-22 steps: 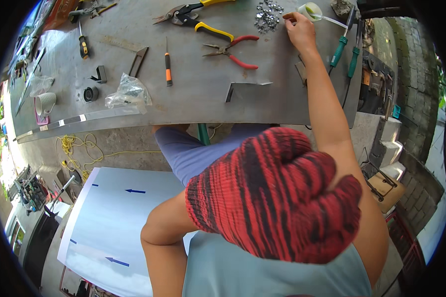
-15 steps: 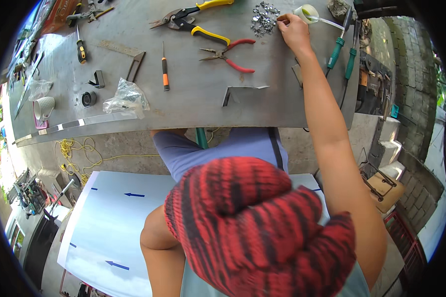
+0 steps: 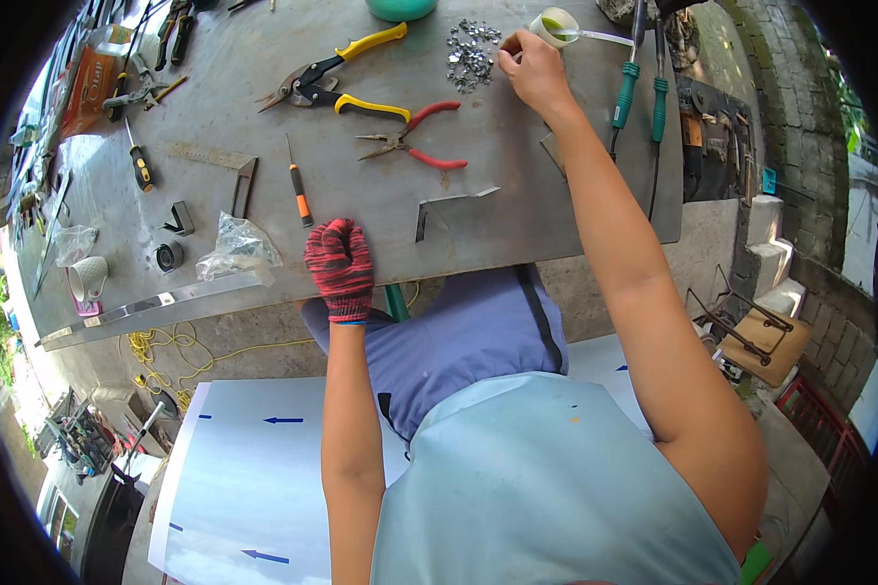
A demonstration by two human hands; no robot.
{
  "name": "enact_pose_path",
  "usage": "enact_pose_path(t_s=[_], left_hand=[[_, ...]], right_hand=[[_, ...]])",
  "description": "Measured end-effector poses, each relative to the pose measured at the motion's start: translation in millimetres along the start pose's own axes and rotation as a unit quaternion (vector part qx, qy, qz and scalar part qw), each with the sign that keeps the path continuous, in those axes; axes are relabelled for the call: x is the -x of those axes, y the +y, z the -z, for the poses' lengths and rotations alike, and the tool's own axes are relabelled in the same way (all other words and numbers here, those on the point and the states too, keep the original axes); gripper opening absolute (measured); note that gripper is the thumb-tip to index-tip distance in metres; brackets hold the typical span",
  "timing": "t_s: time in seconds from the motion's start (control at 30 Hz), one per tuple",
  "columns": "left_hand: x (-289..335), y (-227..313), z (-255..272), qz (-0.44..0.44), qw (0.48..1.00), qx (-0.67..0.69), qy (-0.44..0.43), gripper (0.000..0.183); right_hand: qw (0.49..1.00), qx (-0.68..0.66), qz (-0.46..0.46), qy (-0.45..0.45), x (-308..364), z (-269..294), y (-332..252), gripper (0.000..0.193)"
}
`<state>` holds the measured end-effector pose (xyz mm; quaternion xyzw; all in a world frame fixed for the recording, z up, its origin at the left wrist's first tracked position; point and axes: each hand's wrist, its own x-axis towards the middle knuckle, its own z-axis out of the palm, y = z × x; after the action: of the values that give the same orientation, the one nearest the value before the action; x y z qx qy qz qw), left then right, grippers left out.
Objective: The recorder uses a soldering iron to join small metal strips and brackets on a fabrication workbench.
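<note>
My left hand (image 3: 340, 265), in a red and black knit glove, is closed in a loose fist at the table's front edge, just below an orange and black screwdriver (image 3: 299, 195); nothing shows sticking out of it. Farther off on the right, my bare right hand (image 3: 538, 76) has its fingers pinched together between a heap of small shiny metal bits (image 3: 471, 55) and a whitish cup (image 3: 553, 24). What the pinch holds, if anything, is too small to tell. The cup is tipped, with something green inside and a white handle (image 3: 605, 37) reaching out of it.
Red-handled pliers (image 3: 429, 136) and yellow-handled snips (image 3: 322, 83) lie mid-table. A bent metal strip (image 3: 454, 203) is near the front. Two green-handled soldering irons (image 3: 625, 95) stand at right. Left are a square (image 3: 244, 180), a plastic bag (image 3: 236, 249), a tape roll (image 3: 169, 255) and a mug (image 3: 89, 277).
My gloved left hand has dropped from close in front of the camera to the table edge. The view has shifted, while my right hand stays beside the metal bits.
</note>
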<state>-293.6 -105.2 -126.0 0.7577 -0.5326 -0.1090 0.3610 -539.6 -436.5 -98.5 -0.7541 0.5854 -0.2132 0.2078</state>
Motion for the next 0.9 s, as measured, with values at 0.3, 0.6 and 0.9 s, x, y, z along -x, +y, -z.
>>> enact_pose_path(t_s=[0.3, 0.6, 0.9], left_hand=[[-1.5, 10.0, -0.2, 0.016, 1.000, -0.001, 0.017, 0.021], [-3.3, 8.4, -0.3, 0.025, 0.999, 0.018, 0.015, 0.020], [17.9, 41.6, -1.4, 0.084, 0.987, 0.086, -0.102, 0.031]], right_hand=[[0.975, -0.203, -0.060, -0.061, 75.9, 29.9, -37.8, 0.013], [0.980, -0.184, 0.001, -0.069, 160.9, 41.2, -71.6, 0.011], [0.981, -0.165, 0.074, -0.069, 239.1, 12.6, -88.7, 0.012]])
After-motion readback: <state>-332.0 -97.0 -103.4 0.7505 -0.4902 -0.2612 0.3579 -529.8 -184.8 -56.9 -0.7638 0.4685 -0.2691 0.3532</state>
